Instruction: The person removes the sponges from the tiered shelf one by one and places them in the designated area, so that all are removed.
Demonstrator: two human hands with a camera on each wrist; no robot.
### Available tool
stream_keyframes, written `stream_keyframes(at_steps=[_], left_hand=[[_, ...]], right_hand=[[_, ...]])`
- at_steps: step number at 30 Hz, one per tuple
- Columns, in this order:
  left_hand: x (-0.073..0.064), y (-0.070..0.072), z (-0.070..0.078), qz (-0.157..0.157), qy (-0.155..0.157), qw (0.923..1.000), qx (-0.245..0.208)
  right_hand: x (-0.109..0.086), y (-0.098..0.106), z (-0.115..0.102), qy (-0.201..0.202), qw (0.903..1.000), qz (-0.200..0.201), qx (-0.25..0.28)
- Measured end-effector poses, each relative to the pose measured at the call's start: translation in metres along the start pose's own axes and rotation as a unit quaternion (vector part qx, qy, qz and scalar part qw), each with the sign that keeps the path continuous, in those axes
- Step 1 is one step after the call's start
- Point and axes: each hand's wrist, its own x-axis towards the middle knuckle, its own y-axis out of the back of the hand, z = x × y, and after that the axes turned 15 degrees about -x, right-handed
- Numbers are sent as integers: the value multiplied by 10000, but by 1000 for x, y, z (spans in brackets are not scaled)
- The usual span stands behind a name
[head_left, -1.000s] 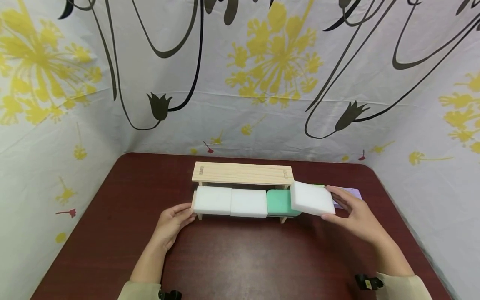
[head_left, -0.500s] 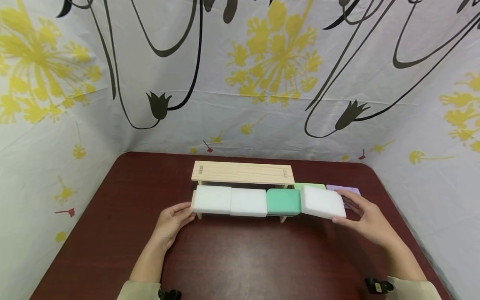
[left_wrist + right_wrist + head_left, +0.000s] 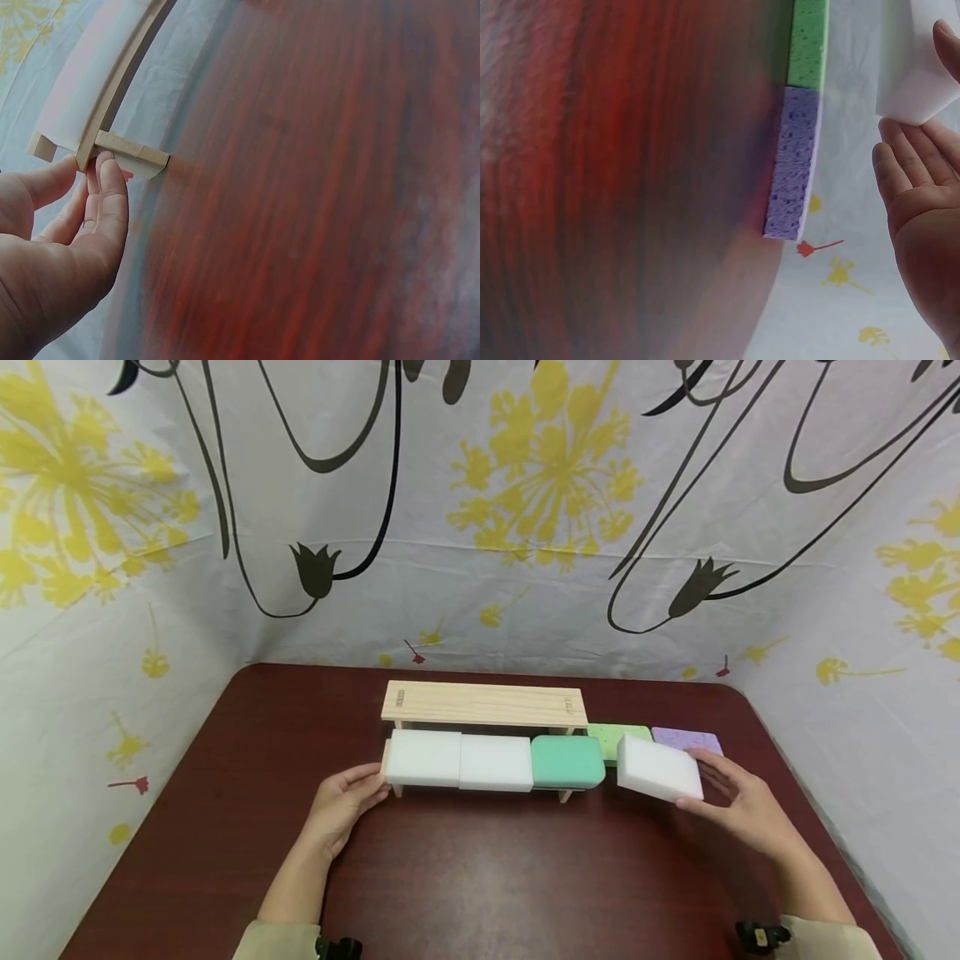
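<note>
My left hand [image 3: 341, 810] pinches the left end of a low wooden stand [image 3: 120, 82] between thumb and fingers. On that stand, two white sponges [image 3: 424, 758] and a teal block [image 3: 567, 762] sit side by side in a row. Another white sponge [image 3: 656, 768] is held at its right edge by my right hand [image 3: 753, 810], thumb in front and fingers behind. It is tilted and clear of the teal block, to its right. In the right wrist view, only part of this white sponge [image 3: 907, 67] shows.
A second wooden stand [image 3: 483, 703] is right behind the first, its top bare. Just to the right lie a green sponge [image 3: 607, 737] and a purple sponge [image 3: 682, 739] on the dark red table [image 3: 480, 877]. Patterned cloth [image 3: 420, 568] hangs behind the table and at both sides.
My right hand has carried the white sponge rightward, off the teal block, whose right part is uncovered. More of the green sponge shows. My left hand keeps its place on the stand's end.
</note>
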Motion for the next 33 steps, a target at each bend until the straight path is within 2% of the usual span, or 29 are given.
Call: stream_keyframes(at_steps=[9, 16, 21, 33], left_hand=[[1, 1, -1, 36, 13, 10000, -11], [1, 2, -2, 32, 22, 10000, -30], [1, 1, -2, 48, 18, 10000, -33], [3, 1, -1, 2, 18, 10000, -8]], right_hand=[[2, -13, 7, -51, 9996, -256, -59], [8, -25, 8, 329, 9974, -492, -403], [13, -32, 8, 320, 9940, -619, -846], [16, -34, 9, 502, 9873, -409, -1453]])
